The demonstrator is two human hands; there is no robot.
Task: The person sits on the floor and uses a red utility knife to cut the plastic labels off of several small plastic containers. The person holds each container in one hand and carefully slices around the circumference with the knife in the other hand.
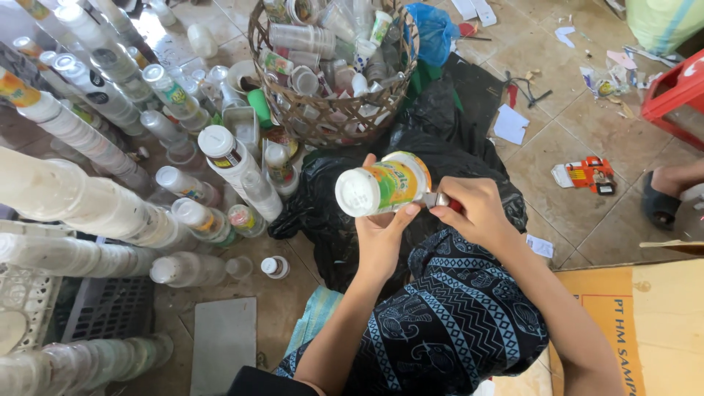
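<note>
The left hand (pixel 381 235) is gripping a plastic cup (pixel 385 183) with its fingers closed around it, holding it over the lap. The right hand (pixel 477 213) is clenching a small knife (pixel 440 199) against the cup's label. The label appears to be still on. Stacked cups (pixel 95 205) are lying at left; a woven basket (pixel 330 117) of cups is waiting ahead.

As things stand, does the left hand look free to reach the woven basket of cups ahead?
Probably not at once: the left hand grips a plastic cup. The woven basket sits just ahead, nothing between.
</note>
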